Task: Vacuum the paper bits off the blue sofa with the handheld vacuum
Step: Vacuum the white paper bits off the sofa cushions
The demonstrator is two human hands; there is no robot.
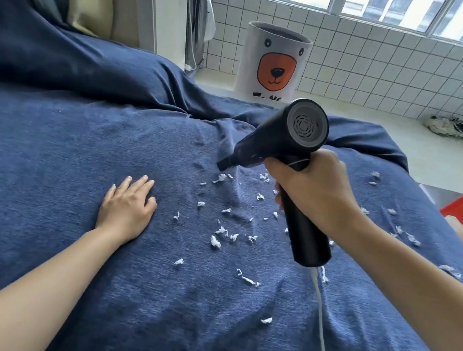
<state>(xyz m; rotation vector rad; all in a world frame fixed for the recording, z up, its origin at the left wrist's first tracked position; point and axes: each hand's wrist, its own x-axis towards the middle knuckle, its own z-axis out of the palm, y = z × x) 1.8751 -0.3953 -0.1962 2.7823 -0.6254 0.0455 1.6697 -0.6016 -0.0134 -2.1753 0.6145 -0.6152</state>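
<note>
Handheld vacuum (282, 141) nozzle down on blue sofa (78, 136), at far edge of paper bits (220, 231).
Bare cover lies left; right hand (313, 188) fingers wrap the handle, left hand (126, 207) flat, fingers loosely spread.

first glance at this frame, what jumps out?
The black handheld vacuum at centre, gripped by the right hand, nozzle angled down at the blue fabric sofa. White shredded paper bits lie scattered below and right of it, while the left hand lies flat on the cover. Behind, a white bin with an orange bear face stands against the tiled wall.
</note>
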